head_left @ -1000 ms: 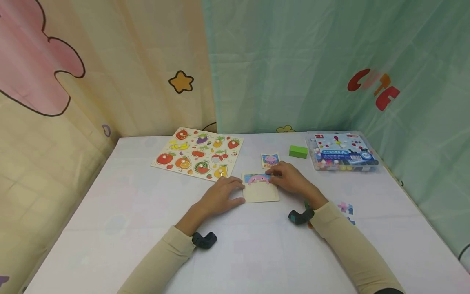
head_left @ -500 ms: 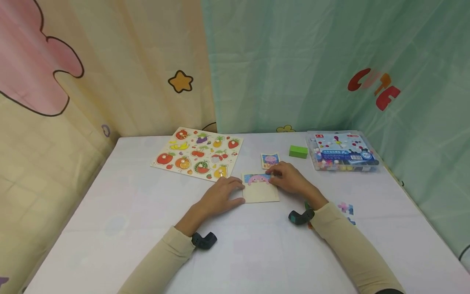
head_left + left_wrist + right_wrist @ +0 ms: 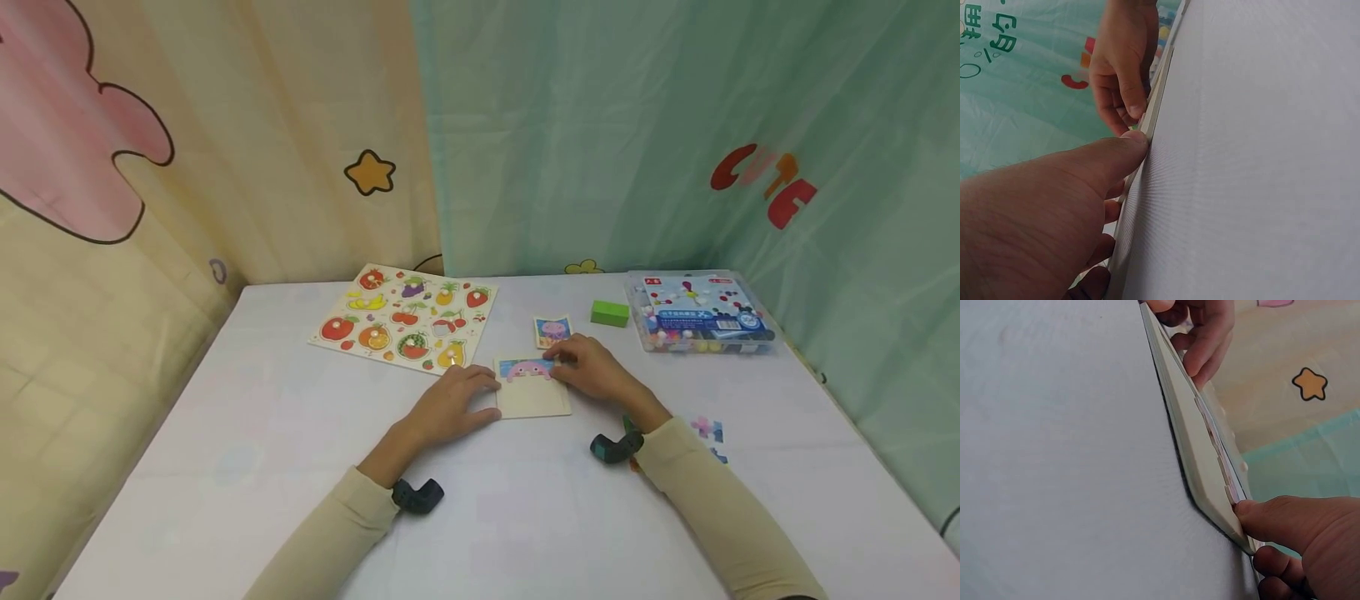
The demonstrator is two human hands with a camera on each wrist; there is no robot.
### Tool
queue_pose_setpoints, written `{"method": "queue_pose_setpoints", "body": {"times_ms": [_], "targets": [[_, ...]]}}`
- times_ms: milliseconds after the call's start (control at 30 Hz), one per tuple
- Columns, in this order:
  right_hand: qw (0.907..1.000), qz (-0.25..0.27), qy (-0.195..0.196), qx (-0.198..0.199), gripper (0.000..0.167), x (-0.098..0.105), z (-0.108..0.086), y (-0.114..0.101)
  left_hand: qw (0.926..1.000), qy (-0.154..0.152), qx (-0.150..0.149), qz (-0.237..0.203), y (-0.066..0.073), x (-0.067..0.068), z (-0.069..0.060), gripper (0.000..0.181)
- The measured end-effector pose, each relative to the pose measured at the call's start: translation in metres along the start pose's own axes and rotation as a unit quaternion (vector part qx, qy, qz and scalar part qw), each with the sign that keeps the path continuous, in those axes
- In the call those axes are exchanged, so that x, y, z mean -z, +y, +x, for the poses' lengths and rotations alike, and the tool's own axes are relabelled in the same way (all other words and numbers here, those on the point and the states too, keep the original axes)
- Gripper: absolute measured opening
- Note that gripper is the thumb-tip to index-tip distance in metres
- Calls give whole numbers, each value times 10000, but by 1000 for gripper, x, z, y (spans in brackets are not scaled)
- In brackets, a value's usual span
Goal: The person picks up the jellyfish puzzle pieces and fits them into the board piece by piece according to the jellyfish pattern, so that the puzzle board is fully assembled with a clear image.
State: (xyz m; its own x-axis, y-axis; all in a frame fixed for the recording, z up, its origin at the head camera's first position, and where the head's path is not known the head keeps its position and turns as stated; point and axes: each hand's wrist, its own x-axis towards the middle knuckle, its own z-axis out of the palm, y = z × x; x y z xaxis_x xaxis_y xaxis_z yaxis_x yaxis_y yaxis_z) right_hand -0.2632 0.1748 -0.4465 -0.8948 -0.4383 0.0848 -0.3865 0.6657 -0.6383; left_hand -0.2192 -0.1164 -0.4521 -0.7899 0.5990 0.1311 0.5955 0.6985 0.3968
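Observation:
A small pale puzzle board (image 3: 534,403) lies flat on the white table. A row of jigsaw pieces (image 3: 527,369), showing a pink animal's head on blue, fills its far part. My left hand (image 3: 450,404) rests at the board's left edge, thumb near the front corner and fingers farther up. At the far right corner, my right hand (image 3: 596,371) grips the board with thumb and curled fingers. In the right wrist view, the right thumb (image 3: 1279,519) touches the end of the piece row. Just beyond the board lies a small picture card (image 3: 552,332) with a pink figure.
Loose jigsaw pieces (image 3: 703,427) lie right of my right forearm, partly hidden by it. Farther back are a fruit peg puzzle (image 3: 405,317) on the left, a green block (image 3: 610,313), and a clear plastic box (image 3: 701,311) of colourful parts at the right. Curtains hang behind.
Both hands and the board hold their places. The whole head view has shifted slightly, so everything appears a little lower.

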Motion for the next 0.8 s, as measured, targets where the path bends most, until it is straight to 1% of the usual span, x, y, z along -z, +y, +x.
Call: {"method": "queue_pose_setpoints", "body": {"times_ms": [167, 333, 400, 500, 567, 633, 700, 800], "targets": [[10000, -56, -31, 39, 24, -1, 0, 1, 10000, -7, -6, -7, -1, -1, -1, 45], [9998, 4, -174, -2, 27, 1, 0, 0, 10000, -4, -18, 27, -2, -1, -2, 45], [9997, 39, -230, 91, 30, 3, 0, 1, 10000, 5, -30, 23, -2, -1, -2, 45], [9991, 48, -148, 393, 32, 11, -6, 2, 10000, -7, -67, -13, -1, -1, -1, 44], [9982, 73, -76, 594, 31, 20, -13, 4, 9999, 13, -105, -9, 0, -2, 0, 44], [9981, 94, -83, 602, 32, 32, -25, 7, 9999, 24, -127, 5, 1, -2, 0, 44], [9988, 64, -155, 453, 33, 45, -40, 12, 9999, 48, -118, 56, 1, -2, 0, 44], [9998, -58, -191, 32, 35, 62, -69, 24, 9999, 62, -109, 70, 1, 0, -1, 44]]}}
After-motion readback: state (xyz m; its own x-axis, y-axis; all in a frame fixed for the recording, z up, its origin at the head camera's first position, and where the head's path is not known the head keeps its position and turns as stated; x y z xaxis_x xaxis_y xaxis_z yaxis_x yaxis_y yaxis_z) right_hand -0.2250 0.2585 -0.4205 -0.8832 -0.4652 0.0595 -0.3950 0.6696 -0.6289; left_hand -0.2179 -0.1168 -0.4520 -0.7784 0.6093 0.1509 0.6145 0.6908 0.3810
